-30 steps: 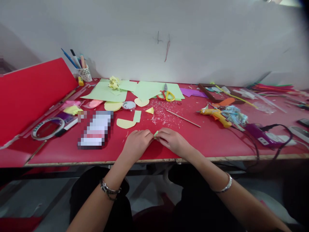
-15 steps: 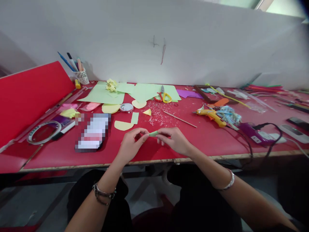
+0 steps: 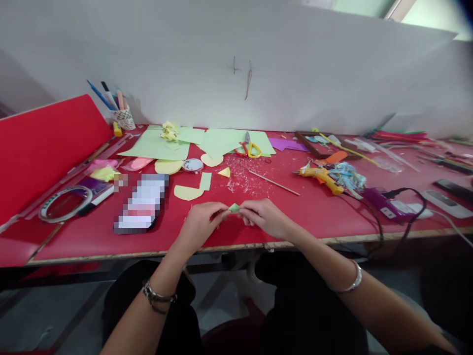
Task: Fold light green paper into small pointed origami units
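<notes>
A small piece of green paper [image 3: 234, 208] is pinched between my two hands, just above the front part of the red table. My left hand [image 3: 204, 221] grips its left end with thumb and fingertips. The right end is held by my right hand [image 3: 266, 217] in a similar pinch. Behind the hands lie a pale green paper strip [image 3: 205, 181], a cream paper piece [image 3: 187, 193], a small yellow wedge [image 3: 224, 172] and a thin wooden stick [image 3: 274, 182].
A phone [image 3: 142, 203] and a tape roll [image 3: 65, 203] lie left. Scissors [image 3: 248, 147] rest on green sheets [image 3: 155, 143] at the back. A yellow glue gun [image 3: 320, 177], its cable and a purple power block [image 3: 388, 204] are on the right.
The green paper has turned between my fingers and now shows a small peaked shape instead of a narrow strip. My fingertips are slightly closer together.
</notes>
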